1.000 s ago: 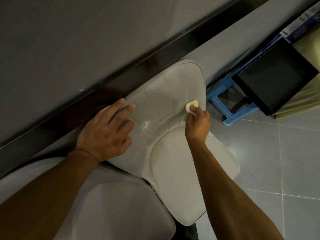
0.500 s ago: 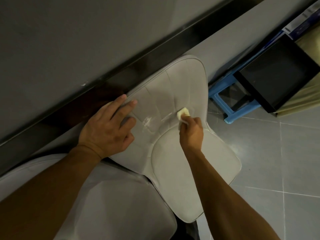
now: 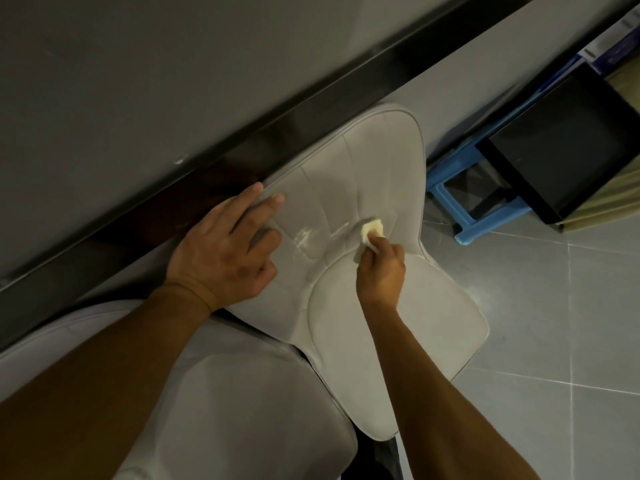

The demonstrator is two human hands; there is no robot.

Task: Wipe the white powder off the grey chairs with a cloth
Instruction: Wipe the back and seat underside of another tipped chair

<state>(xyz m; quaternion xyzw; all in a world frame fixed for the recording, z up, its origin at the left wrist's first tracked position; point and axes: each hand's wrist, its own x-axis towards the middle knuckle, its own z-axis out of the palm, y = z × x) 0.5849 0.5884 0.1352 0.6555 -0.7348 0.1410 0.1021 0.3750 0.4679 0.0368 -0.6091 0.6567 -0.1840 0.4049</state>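
Pinching the cloth [image 3: 372,230] in my right hand [image 3: 381,271], fingers curled tight round the wad, I have it pressed on the grey chair [image 3: 381,161] back, low down.

Copy. And the white powder [image 3: 304,237]?

Streaks lie just left of the wad, between it and my left hand [image 3: 225,258], which rests there, fingers relaxed, bracing the back.

What might go wrong?

Such a small wad could smear powder into the seams, or push it under my bracing fingers.

I note the chair [image 3: 363,188] is smooth stitched leatherette; cloth [image 3: 373,229] soft; stool [image 3: 450,199] glossy plastic; floor [image 3: 561,341] tiled.
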